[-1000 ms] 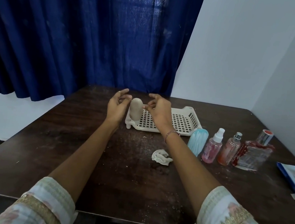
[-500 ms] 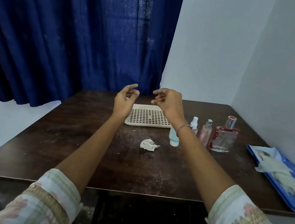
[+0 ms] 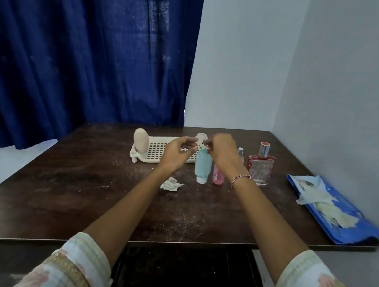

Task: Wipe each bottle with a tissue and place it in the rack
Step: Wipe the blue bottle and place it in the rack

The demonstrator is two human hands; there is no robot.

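Two risks were judged most likely at this moment. First, the teal tube bottle (image 3: 203, 166), standing on its small white cap at frame centre just in front of the rack (image 3: 156, 149), could topple if caught off-centre from above. Being just beside the pink spray bottle (image 3: 218, 178), it could also knock that one toward the red perfume bottle (image 3: 260, 167) to its right. Second, the crumpled tissue (image 3: 171, 184) lay on the table (image 3: 82, 190) just below the left hand (image 3: 177, 152), held by neither hand, so a bottle lifted now might reach the rack unwiped. The right hand (image 3: 222, 152) hovered with curled fingers at the tube's upper end; blur left it unclear whether they pinched it or only came near. The left hand was loosely curled and held nothing, poised over the rack's near rim. The tube was pale teal, faintly streaked lengthwise, soft-looking in the body, narrowing toward its top, and upright. One beige bottle (image 3: 140, 140) stood at the left end of the white gridded rack. At the right of the frame lay a blue packet (image 3: 341, 217) with loose tissues on it.
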